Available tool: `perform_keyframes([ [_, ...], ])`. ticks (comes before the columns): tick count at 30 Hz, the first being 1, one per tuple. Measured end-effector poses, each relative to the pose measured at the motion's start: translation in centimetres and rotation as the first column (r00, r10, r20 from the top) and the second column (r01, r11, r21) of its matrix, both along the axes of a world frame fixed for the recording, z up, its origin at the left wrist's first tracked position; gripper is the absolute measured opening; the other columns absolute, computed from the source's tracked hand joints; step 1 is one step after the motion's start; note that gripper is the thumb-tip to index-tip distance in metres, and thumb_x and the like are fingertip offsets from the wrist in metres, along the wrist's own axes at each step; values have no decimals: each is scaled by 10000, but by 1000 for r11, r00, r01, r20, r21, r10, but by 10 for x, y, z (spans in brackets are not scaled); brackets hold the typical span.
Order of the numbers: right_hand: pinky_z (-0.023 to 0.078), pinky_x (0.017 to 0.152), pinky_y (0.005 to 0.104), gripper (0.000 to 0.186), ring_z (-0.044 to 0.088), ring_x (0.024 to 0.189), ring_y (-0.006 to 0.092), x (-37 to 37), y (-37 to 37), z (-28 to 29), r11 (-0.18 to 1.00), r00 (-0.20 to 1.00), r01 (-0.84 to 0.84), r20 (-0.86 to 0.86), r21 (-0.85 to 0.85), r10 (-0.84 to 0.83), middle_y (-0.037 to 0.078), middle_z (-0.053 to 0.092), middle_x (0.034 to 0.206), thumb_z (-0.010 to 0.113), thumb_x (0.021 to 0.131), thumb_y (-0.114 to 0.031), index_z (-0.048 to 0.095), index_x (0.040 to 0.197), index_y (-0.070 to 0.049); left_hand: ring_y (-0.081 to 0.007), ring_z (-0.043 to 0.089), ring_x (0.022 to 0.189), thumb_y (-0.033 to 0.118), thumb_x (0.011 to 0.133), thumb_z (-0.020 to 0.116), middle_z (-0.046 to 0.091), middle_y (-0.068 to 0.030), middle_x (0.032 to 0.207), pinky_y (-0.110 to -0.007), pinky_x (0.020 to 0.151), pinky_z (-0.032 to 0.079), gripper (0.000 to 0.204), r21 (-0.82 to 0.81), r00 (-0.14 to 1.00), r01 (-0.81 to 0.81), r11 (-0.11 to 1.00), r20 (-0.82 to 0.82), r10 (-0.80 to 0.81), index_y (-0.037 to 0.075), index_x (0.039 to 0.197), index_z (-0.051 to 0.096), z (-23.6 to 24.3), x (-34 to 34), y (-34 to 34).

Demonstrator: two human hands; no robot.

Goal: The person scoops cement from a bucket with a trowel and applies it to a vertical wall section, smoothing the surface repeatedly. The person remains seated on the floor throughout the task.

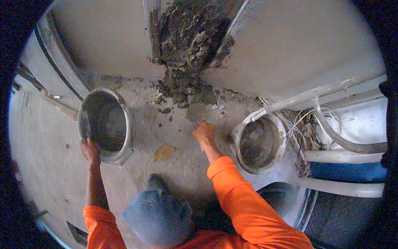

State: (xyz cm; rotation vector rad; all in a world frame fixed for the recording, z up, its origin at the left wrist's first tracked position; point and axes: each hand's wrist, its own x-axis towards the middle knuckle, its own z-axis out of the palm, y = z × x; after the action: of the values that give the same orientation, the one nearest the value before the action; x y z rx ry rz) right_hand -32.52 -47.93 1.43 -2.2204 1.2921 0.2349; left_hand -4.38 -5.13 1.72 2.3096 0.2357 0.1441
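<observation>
My left hand [90, 151] grips the near rim of a tilted grey bucket [127, 124], its dark inside facing me. My right hand [204, 133] is closed in front of me, low over the floor. A flat grey shape, apparently a trowel blade [200, 113], reaches from it toward the wet mortar; its handle is hidden in the fist. The lumpy dark mortar [186, 83] covers a strip of the wall between two upright edges and spills onto the floor. Right of my right hand stands a second bucket [238, 143], its walls smeared with mortar.
A yellow-brown leaf [164, 153] and mortar crumbs lie on the concrete floor [141, 137]. Pale pipes [344, 156] and a tangle of white cables [298, 124] crowd the right side. My knee [159, 218] is bent near the lower edge. A wooden strip [60, 106] lies at far left.
</observation>
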Motion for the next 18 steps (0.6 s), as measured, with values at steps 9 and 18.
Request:
perform_keyframes([
  [9,541,854,534,425,668,976,460,-28,8,3,993,995,84,67,-86,-79,294,684,1033,622,903,-342,648,1085,41,-353,623,971,366,923,605,658,-218,1092,-459,869,466,495,14,999,-7,1000,-46,7,-54,1186,596,8,-5,-5],
  [18,532,771,520,318,658,890,453,-79,-14,162,957,978,-180,66,-228,200,271,677,924,654,923,-309,612,1000,-4,-390,637,1032,341,945,612,664,-233,1149,-469,892,476,460,187,988,-15,982,-151,44,-26,1223,588,-7,8,7],
])
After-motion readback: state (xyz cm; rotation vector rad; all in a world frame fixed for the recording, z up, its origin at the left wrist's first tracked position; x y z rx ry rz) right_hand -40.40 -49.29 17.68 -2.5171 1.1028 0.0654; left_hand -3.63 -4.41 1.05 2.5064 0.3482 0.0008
